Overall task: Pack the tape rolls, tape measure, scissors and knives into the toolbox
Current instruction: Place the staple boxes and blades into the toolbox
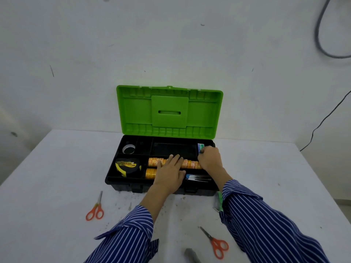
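The black toolbox (114, 179) stands open on the table with its green lid (169, 111) raised. In its tray lie a yellow-black tape measure (128, 166), a row of orange tape rolls (190, 164), another orange roll (151, 173) and a dark tape roll (128, 149). My left hand (171, 172) rests flat on the orange rolls. My right hand (209, 158) pinches a small blue-white packet (200, 148) at the tray's right end. One pair of orange scissors (96, 208) lies front left, another (216, 243) front right.
A blue stapler (197, 177) lies in the front right compartment. A green-handled tool (219, 203) peeks out beside my right sleeve. A grey object (191, 255) sits at the table's near edge. Cables (322, 44) hang on the wall at right.
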